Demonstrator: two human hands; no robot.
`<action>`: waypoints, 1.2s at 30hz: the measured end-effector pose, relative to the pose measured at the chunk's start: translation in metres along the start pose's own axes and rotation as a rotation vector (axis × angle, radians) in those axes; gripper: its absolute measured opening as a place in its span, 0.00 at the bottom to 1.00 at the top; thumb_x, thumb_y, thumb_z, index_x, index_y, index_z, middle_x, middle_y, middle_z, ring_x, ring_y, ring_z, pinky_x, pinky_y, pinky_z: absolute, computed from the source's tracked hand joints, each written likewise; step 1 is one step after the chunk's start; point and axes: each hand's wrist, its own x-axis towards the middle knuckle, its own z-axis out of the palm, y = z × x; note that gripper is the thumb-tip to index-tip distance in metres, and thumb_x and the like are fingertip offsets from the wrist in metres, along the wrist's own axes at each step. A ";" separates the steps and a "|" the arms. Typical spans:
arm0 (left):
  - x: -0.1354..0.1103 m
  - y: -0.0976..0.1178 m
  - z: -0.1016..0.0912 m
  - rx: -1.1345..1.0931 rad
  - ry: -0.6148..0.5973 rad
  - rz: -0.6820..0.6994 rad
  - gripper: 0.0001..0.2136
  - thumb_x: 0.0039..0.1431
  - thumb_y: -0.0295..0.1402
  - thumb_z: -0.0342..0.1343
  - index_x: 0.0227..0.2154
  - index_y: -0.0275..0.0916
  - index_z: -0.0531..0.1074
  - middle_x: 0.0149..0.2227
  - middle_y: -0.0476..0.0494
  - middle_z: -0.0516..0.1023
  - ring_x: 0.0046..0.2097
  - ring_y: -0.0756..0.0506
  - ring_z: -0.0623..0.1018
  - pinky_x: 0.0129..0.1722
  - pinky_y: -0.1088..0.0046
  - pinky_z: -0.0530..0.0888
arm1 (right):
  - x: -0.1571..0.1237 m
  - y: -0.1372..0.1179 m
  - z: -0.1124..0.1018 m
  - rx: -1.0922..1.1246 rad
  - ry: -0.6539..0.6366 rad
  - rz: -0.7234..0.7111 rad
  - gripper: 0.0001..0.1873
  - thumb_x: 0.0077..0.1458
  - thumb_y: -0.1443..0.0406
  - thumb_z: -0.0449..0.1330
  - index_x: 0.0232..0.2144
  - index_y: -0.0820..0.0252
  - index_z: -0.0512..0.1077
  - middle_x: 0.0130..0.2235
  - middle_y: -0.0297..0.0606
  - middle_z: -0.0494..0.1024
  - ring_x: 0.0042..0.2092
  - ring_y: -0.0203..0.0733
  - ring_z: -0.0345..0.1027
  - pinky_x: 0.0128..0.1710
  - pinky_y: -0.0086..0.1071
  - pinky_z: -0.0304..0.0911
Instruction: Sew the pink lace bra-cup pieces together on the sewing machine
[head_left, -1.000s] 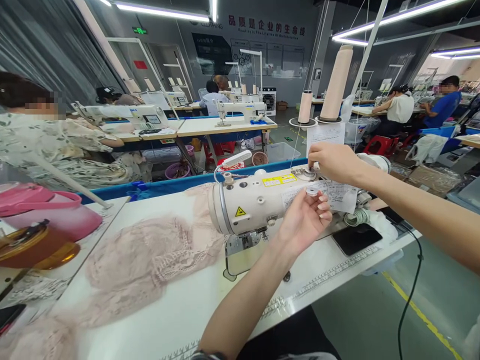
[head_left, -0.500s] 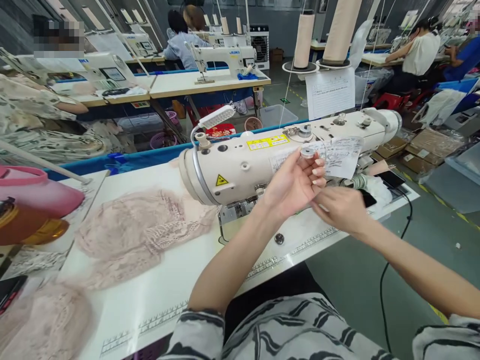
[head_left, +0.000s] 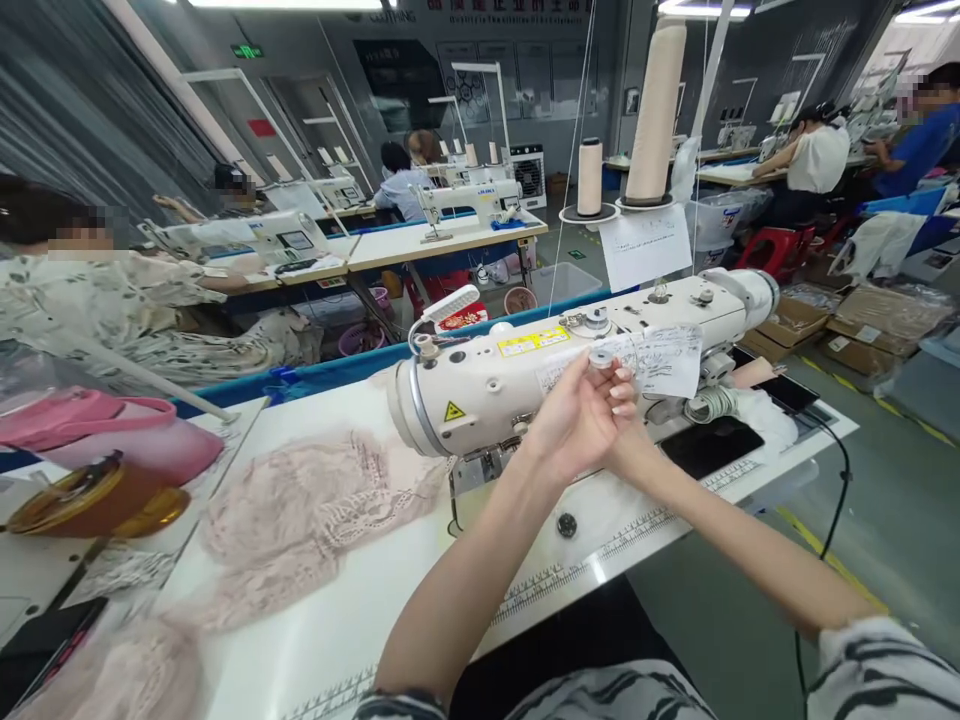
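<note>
My left hand (head_left: 577, 418) is raised in front of the white sewing machine (head_left: 487, 385), its fingers closed on a small metal bobbin (head_left: 600, 356) held at the fingertips. My right hand (head_left: 636, 452) sits just behind and below the left hand, and its fingers are hidden by it. A printed paper slip (head_left: 664, 360) is stuck on the machine arm right behind the bobbin. Pink lace fabric (head_left: 300, 520) lies on the white table (head_left: 375, 620) left of the needle area.
Two thread cones (head_left: 656, 100) stand behind the machine with a paper sheet (head_left: 645, 248) below them. A black phone (head_left: 709, 445) lies at the table's right. A pink bag (head_left: 112, 440) and amber container (head_left: 90, 495) sit at left. Other people sew at nearby tables.
My right hand left the top of the machine and came down behind my left hand. The left hand still holds the bobbin, and the view has shifted.
</note>
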 end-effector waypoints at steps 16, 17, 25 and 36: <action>0.001 -0.008 -0.009 -0.048 -0.056 -0.021 0.18 0.70 0.36 0.40 0.30 0.30 0.68 0.28 0.46 0.67 0.25 0.54 0.66 0.23 0.80 0.66 | -0.002 0.035 -0.132 -0.575 0.651 -0.292 0.11 0.64 0.66 0.53 0.46 0.59 0.72 0.30 0.34 0.77 0.30 0.35 0.67 0.26 0.30 0.48; 0.000 -0.008 -0.009 -0.052 -0.056 -0.019 0.18 0.70 0.36 0.40 0.30 0.30 0.68 0.28 0.46 0.67 0.25 0.54 0.66 0.23 0.80 0.66 | 0.008 0.034 -0.133 -0.644 0.676 -0.339 0.11 0.63 0.68 0.52 0.45 0.60 0.73 0.30 0.34 0.76 0.30 0.35 0.66 0.25 0.30 0.47; 0.000 -0.007 -0.005 -0.054 -0.049 -0.019 0.17 0.70 0.36 0.41 0.30 0.31 0.67 0.28 0.46 0.66 0.24 0.54 0.65 0.23 0.80 0.66 | 0.030 0.021 -0.133 -0.833 0.648 -0.454 0.10 0.61 0.75 0.51 0.41 0.64 0.72 0.28 0.33 0.72 0.31 0.37 0.62 0.28 0.30 0.48; 0.000 -0.006 -0.006 -0.069 -0.038 -0.022 0.16 0.70 0.36 0.42 0.30 0.32 0.67 0.28 0.46 0.65 0.25 0.54 0.65 0.23 0.80 0.65 | 0.029 0.016 -0.138 -0.833 0.476 -0.356 0.15 0.63 0.74 0.45 0.41 0.63 0.72 0.30 0.37 0.73 0.33 0.39 0.62 0.29 0.32 0.48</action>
